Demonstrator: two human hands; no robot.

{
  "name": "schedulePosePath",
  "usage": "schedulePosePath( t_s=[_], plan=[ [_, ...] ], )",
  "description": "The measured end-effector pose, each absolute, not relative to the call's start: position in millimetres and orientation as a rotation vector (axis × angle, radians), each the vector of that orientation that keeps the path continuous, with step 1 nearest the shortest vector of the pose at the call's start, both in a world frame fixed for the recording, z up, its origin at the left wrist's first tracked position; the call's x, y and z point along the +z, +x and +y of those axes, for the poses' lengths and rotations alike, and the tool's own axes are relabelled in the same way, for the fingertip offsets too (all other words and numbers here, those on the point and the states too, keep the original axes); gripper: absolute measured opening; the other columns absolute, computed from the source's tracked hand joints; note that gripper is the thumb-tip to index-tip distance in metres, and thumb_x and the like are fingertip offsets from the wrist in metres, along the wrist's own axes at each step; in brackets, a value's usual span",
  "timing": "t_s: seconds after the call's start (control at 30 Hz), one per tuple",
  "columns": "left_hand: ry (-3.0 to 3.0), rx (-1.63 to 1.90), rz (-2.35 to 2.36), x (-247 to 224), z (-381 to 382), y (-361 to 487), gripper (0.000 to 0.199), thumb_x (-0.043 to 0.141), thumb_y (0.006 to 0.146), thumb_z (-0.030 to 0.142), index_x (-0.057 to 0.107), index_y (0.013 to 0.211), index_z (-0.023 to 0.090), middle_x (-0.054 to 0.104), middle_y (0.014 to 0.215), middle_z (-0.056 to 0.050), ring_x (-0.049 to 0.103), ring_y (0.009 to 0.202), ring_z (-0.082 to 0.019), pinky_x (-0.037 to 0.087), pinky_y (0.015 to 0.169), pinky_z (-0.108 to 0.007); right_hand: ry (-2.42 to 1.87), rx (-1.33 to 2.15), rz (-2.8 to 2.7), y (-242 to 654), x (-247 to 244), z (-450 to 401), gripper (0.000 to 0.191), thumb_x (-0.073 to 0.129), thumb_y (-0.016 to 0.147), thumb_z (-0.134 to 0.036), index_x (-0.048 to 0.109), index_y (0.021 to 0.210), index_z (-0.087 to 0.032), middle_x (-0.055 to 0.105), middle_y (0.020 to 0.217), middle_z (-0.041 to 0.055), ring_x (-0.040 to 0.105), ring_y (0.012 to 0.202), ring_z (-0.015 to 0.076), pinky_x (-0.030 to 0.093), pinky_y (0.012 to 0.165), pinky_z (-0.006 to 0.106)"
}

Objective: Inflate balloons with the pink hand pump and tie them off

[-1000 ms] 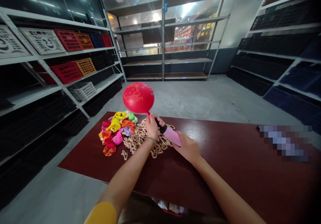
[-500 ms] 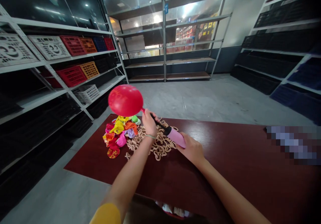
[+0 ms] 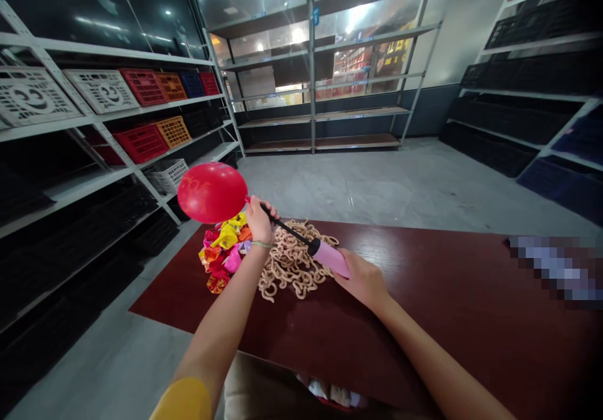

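An inflated red balloon (image 3: 211,193) floats beyond the table's far left edge, its neck at the fingers of my left hand (image 3: 260,220). That hand is closed around the balloon's neck and the black front end of a hand balloon pump (image 3: 331,258); the exact joint is hidden. A thin black shaft shows between the hand and the pump's pink barrel. My right hand (image 3: 365,282) is wrapped round the rear of the barrel. Below lie a heap of tan, curled, deflated long balloons (image 3: 294,260) and a pile of multicoloured deflated balloons (image 3: 228,238).
The dark red table (image 3: 400,344) stretches off to the right, where a blurred-out object (image 3: 556,266) lies. Shelving with white crates (image 3: 101,89) and red crates (image 3: 141,142) stands left. Bare metal racks (image 3: 313,118) stand beyond the grey floor. Cloth-like items (image 3: 330,392) show below the table's near edge.
My left hand and the red balloon have moved left, away from my right hand. More of the pump's black shaft is exposed. The right hand has stayed nearly in place.
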State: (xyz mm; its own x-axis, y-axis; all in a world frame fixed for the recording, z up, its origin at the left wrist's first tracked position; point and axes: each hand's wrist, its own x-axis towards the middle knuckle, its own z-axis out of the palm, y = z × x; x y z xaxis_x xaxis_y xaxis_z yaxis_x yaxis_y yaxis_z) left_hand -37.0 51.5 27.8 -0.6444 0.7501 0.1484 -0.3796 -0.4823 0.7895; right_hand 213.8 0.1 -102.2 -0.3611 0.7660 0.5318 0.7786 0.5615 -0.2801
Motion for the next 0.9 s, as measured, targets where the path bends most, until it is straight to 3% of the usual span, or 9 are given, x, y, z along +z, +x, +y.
schedulePosePath(
  t_s=[0.13,0.43,0.67,0.9],
  plan=[
    [0.588,2.231,1.0,26,52,-28,0.031,0.05,0.089,0.046,0.039,0.075,0.021,0.044,0.055,0.007,0.04,0.036,-0.006,0.032,0.038,-0.018,-1.257,-0.019,-2.124,214,-100,0,0.041,0.059,0.082,-0.037,0.055,0.121,-0.024,0.07,0.1,0.0049,0.066,0.082,0.022,0.046,0.068,0.032],
    [0.599,2.053,0.955,-32,35,58,0.036,0.05,0.088,0.052,0.04,0.074,0.021,0.045,0.054,0.007,0.042,0.037,-0.007,0.036,0.039,-0.021,-1.289,-0.097,-2.186,220,-98,-1,0.045,0.056,0.085,-0.039,0.052,0.126,-0.021,0.068,0.102,0.0061,0.065,0.084,0.0218,0.041,0.067,0.03],
    [0.504,2.176,0.844,-34,36,18,0.03,0.052,0.086,0.047,0.038,0.077,0.022,0.044,0.057,0.008,0.043,0.041,-0.007,0.036,0.042,-0.022,-1.233,-0.326,-2.396,249,-89,16,0.044,0.059,0.084,-0.032,0.054,0.126,-0.02,0.067,0.097,0.0075,0.059,0.085,0.0231,0.038,0.072,0.032],
    [0.339,2.288,0.894,-29,36,6,0.028,0.046,0.088,0.044,0.036,0.075,0.022,0.04,0.057,0.007,0.04,0.043,-0.008,0.036,0.043,-0.023,-1.465,-0.398,-2.12,258,-84,16,0.043,0.058,0.083,-0.027,0.055,0.126,-0.028,0.064,0.112,0.008,0.052,0.101,0.0284,0.038,0.074,0.035]
  ],
)
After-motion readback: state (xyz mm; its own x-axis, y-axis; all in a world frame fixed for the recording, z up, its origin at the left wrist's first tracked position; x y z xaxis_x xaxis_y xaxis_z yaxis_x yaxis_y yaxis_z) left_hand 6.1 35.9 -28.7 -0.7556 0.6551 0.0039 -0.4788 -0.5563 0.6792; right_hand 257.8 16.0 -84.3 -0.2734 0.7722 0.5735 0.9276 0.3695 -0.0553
